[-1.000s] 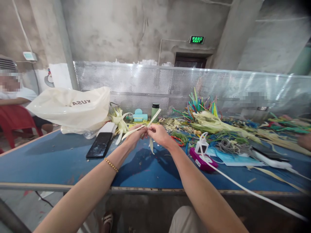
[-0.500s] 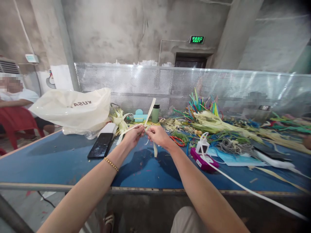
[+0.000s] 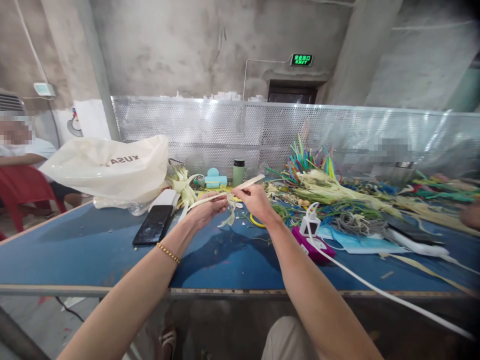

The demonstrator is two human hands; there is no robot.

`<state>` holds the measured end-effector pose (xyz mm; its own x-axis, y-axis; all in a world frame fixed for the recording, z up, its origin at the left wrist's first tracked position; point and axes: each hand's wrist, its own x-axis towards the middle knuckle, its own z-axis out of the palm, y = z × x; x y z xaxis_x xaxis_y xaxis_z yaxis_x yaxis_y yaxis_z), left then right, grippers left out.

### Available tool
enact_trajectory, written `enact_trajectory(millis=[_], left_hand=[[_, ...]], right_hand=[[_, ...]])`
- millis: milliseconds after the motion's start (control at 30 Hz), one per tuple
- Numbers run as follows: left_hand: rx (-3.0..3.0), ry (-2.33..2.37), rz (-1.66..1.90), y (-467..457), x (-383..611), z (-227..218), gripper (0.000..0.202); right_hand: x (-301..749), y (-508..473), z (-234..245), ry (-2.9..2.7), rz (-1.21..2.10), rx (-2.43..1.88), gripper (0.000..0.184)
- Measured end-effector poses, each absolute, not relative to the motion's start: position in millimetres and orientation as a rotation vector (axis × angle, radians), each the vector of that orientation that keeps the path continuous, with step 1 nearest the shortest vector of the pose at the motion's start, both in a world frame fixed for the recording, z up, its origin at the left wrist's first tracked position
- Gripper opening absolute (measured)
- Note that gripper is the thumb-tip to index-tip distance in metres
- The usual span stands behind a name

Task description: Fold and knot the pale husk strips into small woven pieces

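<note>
Pale, flat, ribbon-like husk strips (image 3: 250, 183) lay pinched in the fingertips of both the left hand (image 3: 207, 211) and the right hand (image 3: 257, 202), their long axis running crosswise between them, slanting up beyond the right hand, a curled tail (image 3: 231, 216) hanging nearest the left.

I see both arms (image 3: 305, 265) stretched forward, converging: left hand (image 3: 210, 209) with fingers curled, right hand (image 3: 255, 201) pinching, wrist bent.

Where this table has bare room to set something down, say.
Blue tabletop lies nearly bare left of the black phone, before the white bag, and from phone to purple block, beneath the forearms. Husks and grey cords crowd the right rear.
</note>
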<state>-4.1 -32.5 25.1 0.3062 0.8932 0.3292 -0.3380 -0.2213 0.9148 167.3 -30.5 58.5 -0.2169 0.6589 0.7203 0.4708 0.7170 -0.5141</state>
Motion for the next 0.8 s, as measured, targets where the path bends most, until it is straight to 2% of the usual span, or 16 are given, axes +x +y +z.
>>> enact_trajectory(millis=[567, 800], left_hand=[[1.534, 0.525, 1.135, -41.1, -11.5, 33.1, 0.022], [1.512, 0.518, 1.223, -39.2, -8.7, 32.3, 0.025]], right_hand=[[163.4, -34.9, 55.4, -1.868, 0.469, -0.757, 0.015], [159.9, -33.0, 52.9, -1.855, 0.411, -0.829, 0.015]])
